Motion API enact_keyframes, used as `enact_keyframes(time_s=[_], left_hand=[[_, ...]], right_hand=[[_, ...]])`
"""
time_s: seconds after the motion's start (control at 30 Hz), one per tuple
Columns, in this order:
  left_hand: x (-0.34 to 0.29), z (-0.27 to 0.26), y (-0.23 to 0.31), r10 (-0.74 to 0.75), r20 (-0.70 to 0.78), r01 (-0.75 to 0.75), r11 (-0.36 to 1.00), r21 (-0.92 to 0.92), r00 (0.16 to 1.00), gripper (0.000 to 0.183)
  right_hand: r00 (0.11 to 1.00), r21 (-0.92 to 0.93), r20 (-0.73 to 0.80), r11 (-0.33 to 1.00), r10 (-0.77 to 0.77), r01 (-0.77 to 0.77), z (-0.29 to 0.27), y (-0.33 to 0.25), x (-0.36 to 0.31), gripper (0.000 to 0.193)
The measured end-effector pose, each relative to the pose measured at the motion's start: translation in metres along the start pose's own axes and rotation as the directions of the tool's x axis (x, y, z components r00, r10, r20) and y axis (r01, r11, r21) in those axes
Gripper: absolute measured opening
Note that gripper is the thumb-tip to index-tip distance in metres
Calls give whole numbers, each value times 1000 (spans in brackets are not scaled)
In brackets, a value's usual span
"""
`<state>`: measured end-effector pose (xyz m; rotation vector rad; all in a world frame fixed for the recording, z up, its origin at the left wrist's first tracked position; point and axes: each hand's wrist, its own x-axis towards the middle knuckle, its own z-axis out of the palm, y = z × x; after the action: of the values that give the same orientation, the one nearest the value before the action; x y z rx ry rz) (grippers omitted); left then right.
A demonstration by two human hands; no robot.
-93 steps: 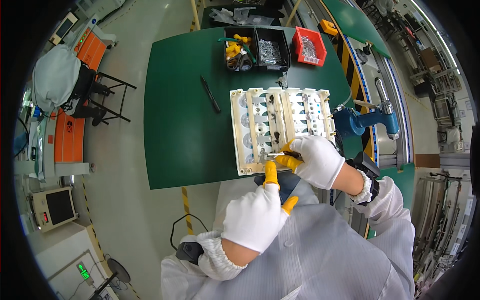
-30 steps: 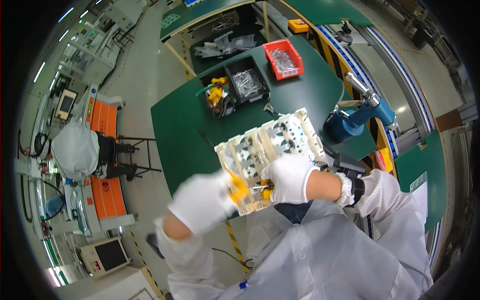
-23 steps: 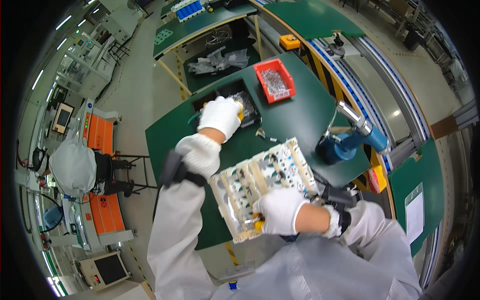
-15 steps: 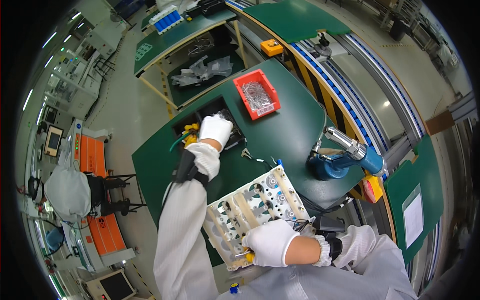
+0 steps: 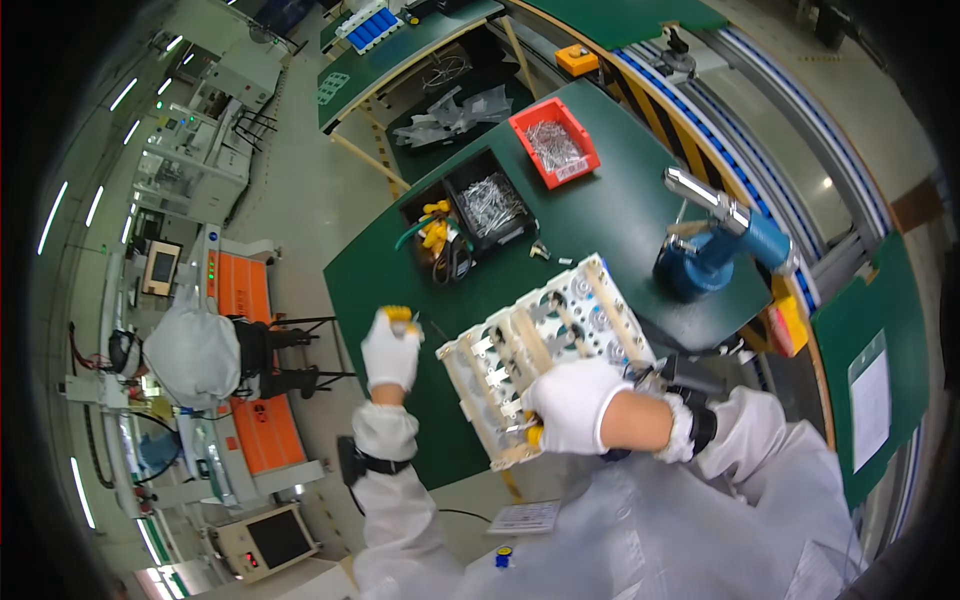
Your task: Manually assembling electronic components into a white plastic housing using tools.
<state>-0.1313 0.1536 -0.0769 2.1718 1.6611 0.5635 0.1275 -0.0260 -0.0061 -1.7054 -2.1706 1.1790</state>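
1. The frame, pale and slotted, lies slanted at the near side of the tabletop.
2. The right hand lies over the frame's near part, its grip curled; a small silver piece shows at its fingertips, but I cannot tell whether they pinch it.
3. The left hand is raised left of the frame, apart from it; its grip is bent inward, and I cannot tell if it holds anything.
4. Beyond the frame, a black bin carries silver pins and yellow items.
5. A red bin stands farther right.
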Motion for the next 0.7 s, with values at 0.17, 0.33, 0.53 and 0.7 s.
enact_keyframes(time_s=[0.17, 0.33, 0.53, 0.7], left_hand=[[-111, 8, -76, -374, 93, 250, 765, 594, 923, 28], [-156, -27, -53, -307, 88, 278, 929, 243, 948, 24], [-193, -45, 88, 28, -77, -49, 957, -286, 997, 16], [-194, -19, 99, -64, 50, 80, 894, -441, 997, 20]], right_hand=[[999, -53, -39, 999, -3, 1, 3, 3, 0, 20], [996, -48, -85, 999, -15, 11, 9, 7, -1, 18], [995, -57, -93, 998, -37, 32, 8, 0, 2, 17], [996, -54, -82, 998, -39, 35, 7, -5, 3, 18]])
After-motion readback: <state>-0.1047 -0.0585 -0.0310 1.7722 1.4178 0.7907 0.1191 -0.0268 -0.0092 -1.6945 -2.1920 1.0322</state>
